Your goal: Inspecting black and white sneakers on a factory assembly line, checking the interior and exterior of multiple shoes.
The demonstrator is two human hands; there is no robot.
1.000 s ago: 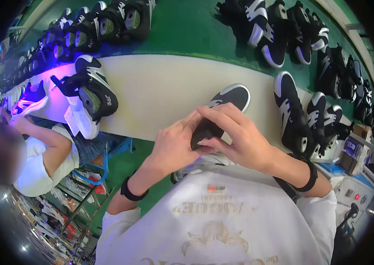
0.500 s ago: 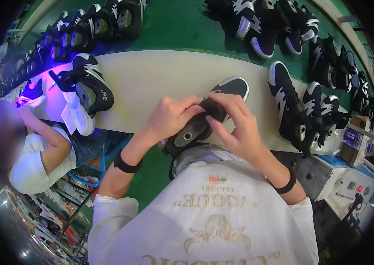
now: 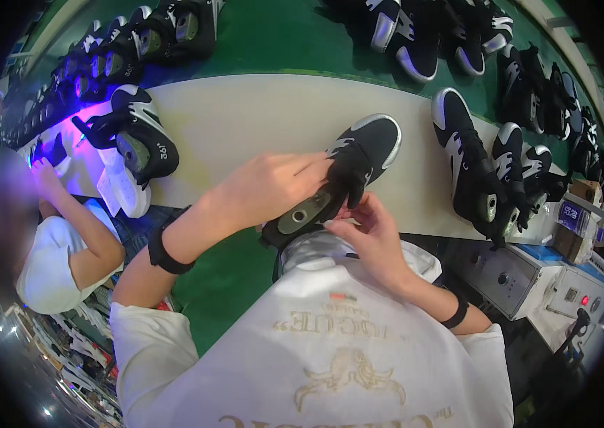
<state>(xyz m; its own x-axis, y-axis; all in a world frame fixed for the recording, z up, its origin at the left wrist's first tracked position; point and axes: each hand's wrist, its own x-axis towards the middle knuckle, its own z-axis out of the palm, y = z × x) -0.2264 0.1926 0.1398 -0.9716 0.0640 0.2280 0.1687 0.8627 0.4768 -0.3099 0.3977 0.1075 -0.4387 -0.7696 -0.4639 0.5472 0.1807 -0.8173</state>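
A black shoe upper with a silver toe cap and white side stripes sits on a last in front of me, toe pointing away. The metal-plated top of the last, with a round hole, faces up at the near end. My left hand is closed on the left side of the upper, fingertips at its opening. Beside the right side of the heel, my right hand has its thumb and fingers drawn together by the collar. What those fingers pinch, if anything, is too small to make out.
Several similar uppers on lasts stand at the right of the pale worktop. At left, another upper rests by a white sole. A co-worker sits left. Beyond lies a green surface with shoe rows; a control box stands right.
My right hand has moved down from the top of the upper to beside its heel. My left hand has flattened over the left side, leaving more of the upper in sight.
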